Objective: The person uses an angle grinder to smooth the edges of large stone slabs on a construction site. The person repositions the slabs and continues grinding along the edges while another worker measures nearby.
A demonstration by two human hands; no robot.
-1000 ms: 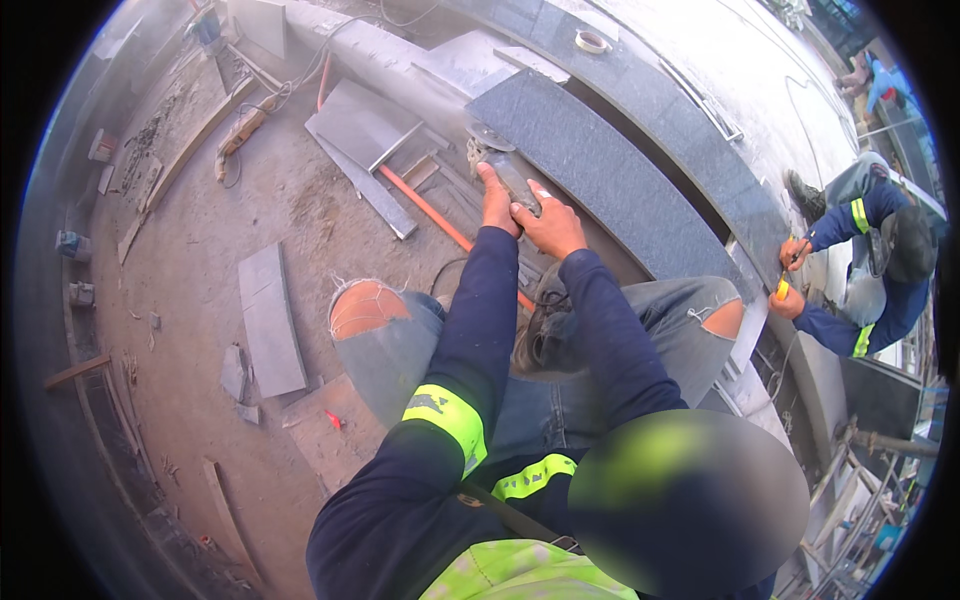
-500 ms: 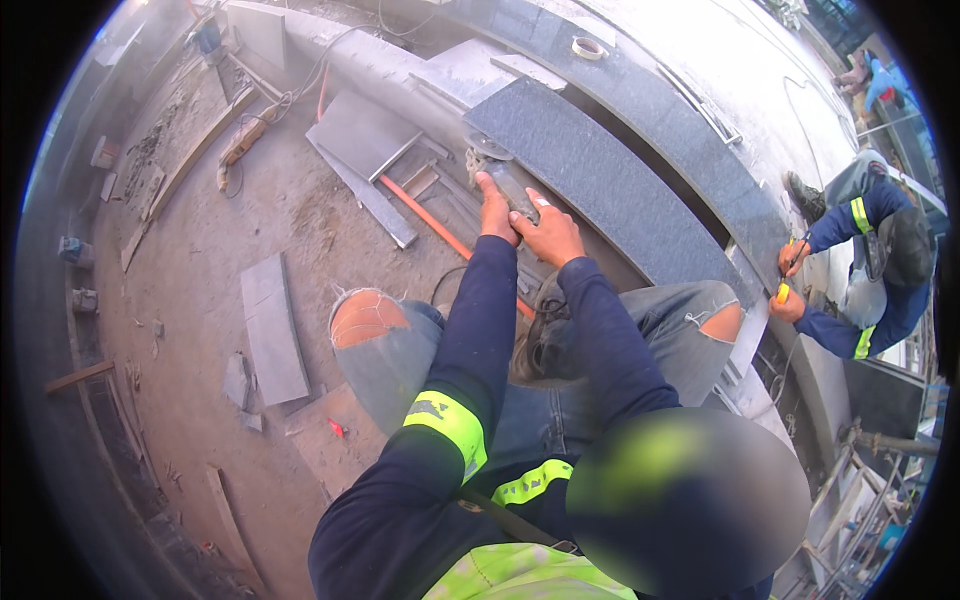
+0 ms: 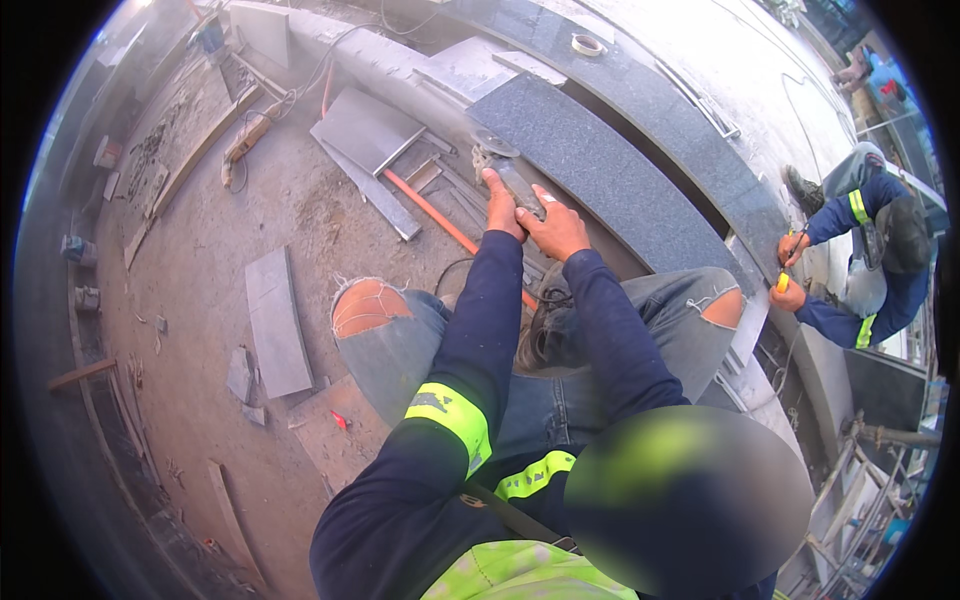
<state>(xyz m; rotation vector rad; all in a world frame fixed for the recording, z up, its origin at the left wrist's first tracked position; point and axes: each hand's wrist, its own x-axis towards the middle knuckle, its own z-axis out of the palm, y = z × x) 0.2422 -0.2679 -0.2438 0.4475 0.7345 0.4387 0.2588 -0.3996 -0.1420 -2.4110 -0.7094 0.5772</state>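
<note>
My two hands grip an angle grinder (image 3: 518,184) in front of my bent knees. My left hand (image 3: 503,210) wraps its body on the left. My right hand (image 3: 557,226) closes round the rear of it, with a white wrap on one finger. The grinder's disc (image 3: 497,147) is at the left end of a long dark grey stone slab (image 3: 610,180); whether it touches the edge is hard to tell. Pale dust hangs around the disc.
An orange hose or pipe (image 3: 430,208) runs beside loose grey slabs (image 3: 368,130). Another slab (image 3: 277,320) lies on the dusty floor. A tape roll (image 3: 588,45) rests on the stone ledge. At the right, a co-worker (image 3: 870,250) crouches, holding a yellow tool (image 3: 782,283).
The view has shifted slightly, so the floor and slabs sit a little lower and to the right. Both hands still hold the grinder at the slab's left end.
</note>
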